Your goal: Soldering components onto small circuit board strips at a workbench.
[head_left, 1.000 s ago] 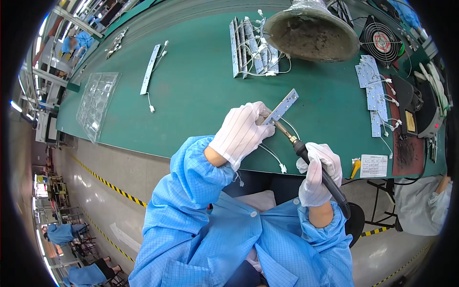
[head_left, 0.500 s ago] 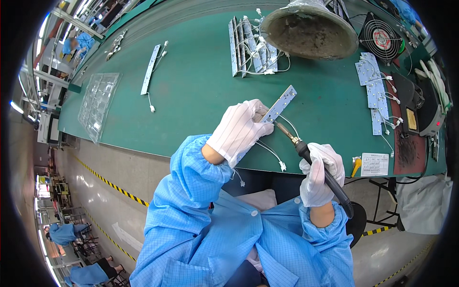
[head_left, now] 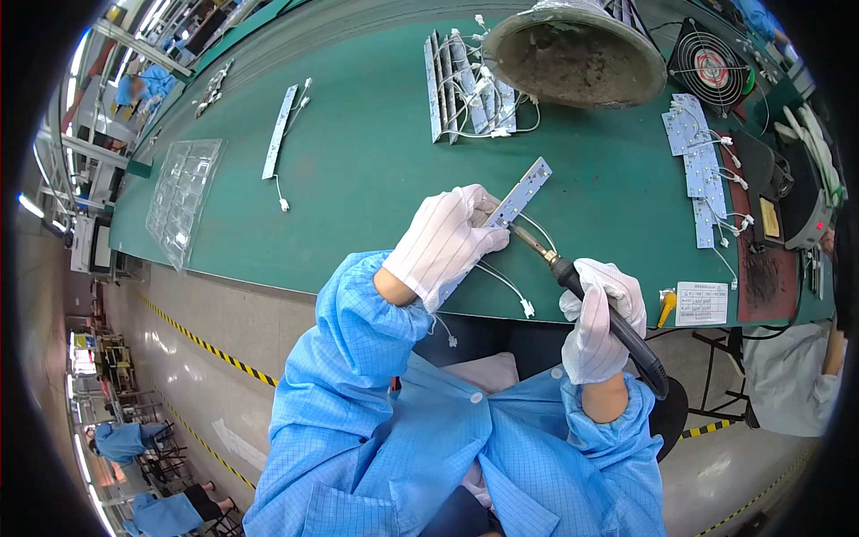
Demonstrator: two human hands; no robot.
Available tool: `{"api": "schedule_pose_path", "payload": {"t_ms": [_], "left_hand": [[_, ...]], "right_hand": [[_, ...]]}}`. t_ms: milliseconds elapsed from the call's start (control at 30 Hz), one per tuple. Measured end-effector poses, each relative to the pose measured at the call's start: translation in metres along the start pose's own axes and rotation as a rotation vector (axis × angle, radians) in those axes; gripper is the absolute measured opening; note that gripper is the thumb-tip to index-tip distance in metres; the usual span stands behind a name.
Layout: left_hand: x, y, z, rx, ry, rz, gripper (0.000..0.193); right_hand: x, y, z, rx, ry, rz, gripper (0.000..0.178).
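Observation:
My left hand (head_left: 447, 237), in a white striped glove, is closed around a narrow LED light board (head_left: 523, 190). The board slants up to the right above the bench, its lower part covered by the glove. White wires ending in a small plug (head_left: 528, 309) hang from it. My right hand (head_left: 603, 318), gloved too, grips the black handle of a soldering iron (head_left: 566, 276). The iron's tip meets the board's edge, or nearly so, just beside my left fingers; I cannot tell whether they touch.
Several wired boards (head_left: 488, 94) lie at the back beside a fume extraction hood (head_left: 573, 58). More boards (head_left: 702, 174) overlap at right, near a fan (head_left: 711, 67) and soldering station (head_left: 810, 219). A single board (head_left: 281, 132) and clear plastic tray (head_left: 183, 201) lie left on the green bench (head_left: 358, 134).
Both hands, the board and the iron stay almost in place, with only a slight shift left in the picture. Part of another person's arm has appeared at the far right edge.

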State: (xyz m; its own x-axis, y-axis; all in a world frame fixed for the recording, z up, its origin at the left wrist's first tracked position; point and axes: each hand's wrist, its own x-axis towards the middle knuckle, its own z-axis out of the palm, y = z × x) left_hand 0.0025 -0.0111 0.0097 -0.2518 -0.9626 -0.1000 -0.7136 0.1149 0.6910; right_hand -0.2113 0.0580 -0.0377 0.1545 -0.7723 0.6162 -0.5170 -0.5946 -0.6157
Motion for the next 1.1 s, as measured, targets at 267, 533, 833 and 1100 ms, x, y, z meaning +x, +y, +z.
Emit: {"api": "schedule_pose_path", "payload": {"t_ms": [267,533,833,1100], "left_hand": [[-0.015,0.019,-0.036,0.498,-0.032,0.101,0.057],[0.032,0.022,-0.010,0.064,-0.171,-0.071,0.040],[0.008,0.002,0.001,-0.115,-0.092,0.077,0.032],[0.007,-0.002,0.005,-0.103,-0.063,0.068,0.033]], "right_hand": [[0.002,0.005,0.001,-0.344,0.225,-0.274,0.037],[-0.002,0.007,0.003,-0.487,0.298,-0.258,0.037],[-0.007,0.007,0.000,0.044,0.102,0.012,0.062],[-0.005,0.004,0.000,0.095,0.104,0.026,0.058]]}}
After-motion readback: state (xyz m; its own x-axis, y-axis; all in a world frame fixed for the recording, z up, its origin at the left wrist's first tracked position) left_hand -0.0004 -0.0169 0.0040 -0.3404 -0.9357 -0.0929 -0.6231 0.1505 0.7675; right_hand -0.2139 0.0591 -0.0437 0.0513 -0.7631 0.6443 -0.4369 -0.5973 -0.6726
